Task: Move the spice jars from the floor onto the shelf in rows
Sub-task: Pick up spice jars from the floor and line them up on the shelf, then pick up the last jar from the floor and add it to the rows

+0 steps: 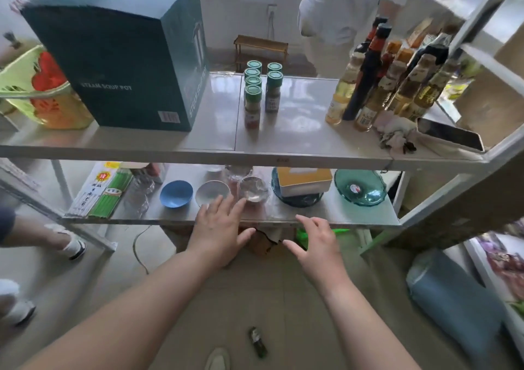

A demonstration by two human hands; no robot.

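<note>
On the upper shelf (297, 131), far left, the box (122, 55) stands close to my jars (262, 92). They stand in two rows running away from me: four in the left one, two in the right, lids nearly touching. If I set the next jar down carelessly beside the left row, a nudge could tip the near jar into its neighbours, and the whole line might go like dominoes.

My left hand (219, 228) hangs in front of the lower shelf (226, 218), fingers spread, holding nothing. Its fingertips are just beside the glass bowl (253, 189) and the white bowl (212, 192). If I swing down from here without looking, I could catch one of them and drag it off the edge.

My right hand (317, 242) is also spread wide and empty, a little lower and nearer to me.

The one jar left (258, 341) lies on its side on the floor, near me, between my forearms and just beside my shoe (218, 359). It can roll. A step forward could kick it under the shelf, or I could tread on it. Bending for it, I judge my head could meet the lower shelf's edge.

Right of the rows, the bottles (377, 77) crowd close enough to be knocked by a reaching arm.
</note>
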